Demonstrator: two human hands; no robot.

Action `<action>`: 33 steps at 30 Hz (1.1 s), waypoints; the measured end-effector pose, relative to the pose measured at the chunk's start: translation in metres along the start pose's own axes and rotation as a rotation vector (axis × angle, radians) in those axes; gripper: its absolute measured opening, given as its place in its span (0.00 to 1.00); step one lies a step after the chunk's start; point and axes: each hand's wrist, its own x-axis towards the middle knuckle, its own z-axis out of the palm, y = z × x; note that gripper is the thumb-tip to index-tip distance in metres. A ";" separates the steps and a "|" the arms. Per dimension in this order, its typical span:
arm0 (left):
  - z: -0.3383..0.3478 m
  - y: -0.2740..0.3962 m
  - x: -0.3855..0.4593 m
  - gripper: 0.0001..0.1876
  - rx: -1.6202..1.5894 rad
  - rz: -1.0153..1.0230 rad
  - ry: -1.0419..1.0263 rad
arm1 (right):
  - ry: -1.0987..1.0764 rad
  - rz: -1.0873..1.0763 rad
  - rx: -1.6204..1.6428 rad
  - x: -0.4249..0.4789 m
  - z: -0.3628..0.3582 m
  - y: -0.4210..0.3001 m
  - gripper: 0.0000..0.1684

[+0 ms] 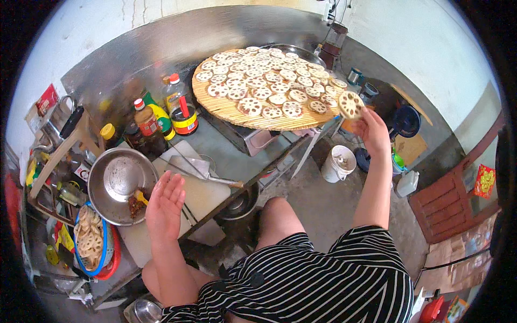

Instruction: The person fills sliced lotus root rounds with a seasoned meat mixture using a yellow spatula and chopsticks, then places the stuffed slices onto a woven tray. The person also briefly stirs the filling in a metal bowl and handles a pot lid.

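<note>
My right hand (371, 128) pinches a lotus root slice (350, 105) at the right rim of a round woven tray (226, 117). Many lotus root slices (256, 70), some with dark filling showing in the holes, lie spread over that tray. Palm up and fingers together, my left hand (164, 204) holds nothing; it is by the right side of a steel bowl (121, 169). Inside the bowl are a dark minced mixture (136, 206) and a yellow spoon (140, 197). Further lotus root slices (89, 242) fill a blue-rimmed basket (106, 252) at the lower left.
A cleaver (190, 166) and dark chopsticks (189, 214) rest on a white cutting board (216, 194). Sauce bottles (147, 121) stand behind it. Under the tray is a stove (246, 139). On the floor at right stands a white bucket (338, 163). A wooden rack (60, 159) is at left.
</note>
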 end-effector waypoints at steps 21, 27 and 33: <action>0.007 -0.024 0.022 0.22 0.076 -0.001 0.145 | -0.599 -0.171 -2.034 0.399 0.025 0.044 0.14; 0.004 -0.017 0.025 0.22 0.127 0.013 0.208 | -0.696 -0.158 -2.167 0.390 0.052 0.063 0.17; 0.003 -0.007 0.028 0.24 0.076 0.041 0.164 | 0.253 -0.352 -1.582 0.369 0.033 0.026 0.21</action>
